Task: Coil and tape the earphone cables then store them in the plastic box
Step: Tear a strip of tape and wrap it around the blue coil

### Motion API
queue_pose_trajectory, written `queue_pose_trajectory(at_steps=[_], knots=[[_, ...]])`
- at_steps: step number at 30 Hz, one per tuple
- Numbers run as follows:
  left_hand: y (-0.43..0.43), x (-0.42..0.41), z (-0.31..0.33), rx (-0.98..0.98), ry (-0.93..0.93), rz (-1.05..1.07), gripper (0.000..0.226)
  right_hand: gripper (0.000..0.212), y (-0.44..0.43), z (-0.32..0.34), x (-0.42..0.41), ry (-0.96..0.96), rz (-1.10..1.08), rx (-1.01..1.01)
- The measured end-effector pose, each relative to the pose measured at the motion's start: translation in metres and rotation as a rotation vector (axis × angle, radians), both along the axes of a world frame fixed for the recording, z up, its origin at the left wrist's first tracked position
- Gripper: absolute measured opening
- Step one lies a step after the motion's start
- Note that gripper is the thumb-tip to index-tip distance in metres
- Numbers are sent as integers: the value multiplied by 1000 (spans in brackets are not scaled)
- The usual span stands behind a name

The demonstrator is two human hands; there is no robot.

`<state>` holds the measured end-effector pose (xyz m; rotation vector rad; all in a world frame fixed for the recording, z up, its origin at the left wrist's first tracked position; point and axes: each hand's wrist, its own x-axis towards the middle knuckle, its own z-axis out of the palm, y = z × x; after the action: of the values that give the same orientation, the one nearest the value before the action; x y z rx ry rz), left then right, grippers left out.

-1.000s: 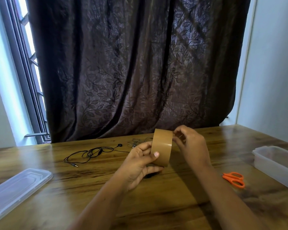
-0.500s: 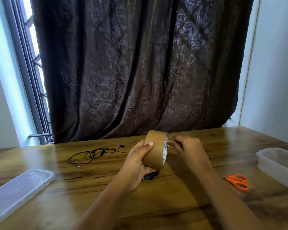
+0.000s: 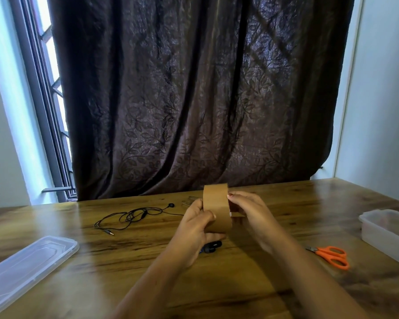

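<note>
Left hand [image 3: 195, 226] wraps round the wide brown packing-tape roll [image 3: 217, 210], thumb across its face. Right hand [image 3: 247, 210] pinches at the roll's right edge, likely picking for the tape end. The loose black earphone cable [image 3: 129, 216] lies tangled on the wooden desk [image 3: 55, 222] to the left, well apart from the clear plastic box [image 3: 387, 229] at right. That cable looks thin, light and limp, probably springy once coiled: best gathered by its bunched middle, not its ends.

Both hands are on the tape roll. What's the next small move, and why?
Probably pull a short strip off: the left hand grips the tape roll, the right hand pinches at its edge, and the scissors lie on the table to the right, ready for the cut.
</note>
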<state>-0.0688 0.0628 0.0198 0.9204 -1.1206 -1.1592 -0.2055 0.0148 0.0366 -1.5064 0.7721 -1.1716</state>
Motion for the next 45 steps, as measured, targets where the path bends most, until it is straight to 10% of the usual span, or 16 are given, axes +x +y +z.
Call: queue_pose_trajectory(at_steps=[45], knots=[[0,5,2,-31,-40,50,28,20,11,-6,17,-79,54,-55]])
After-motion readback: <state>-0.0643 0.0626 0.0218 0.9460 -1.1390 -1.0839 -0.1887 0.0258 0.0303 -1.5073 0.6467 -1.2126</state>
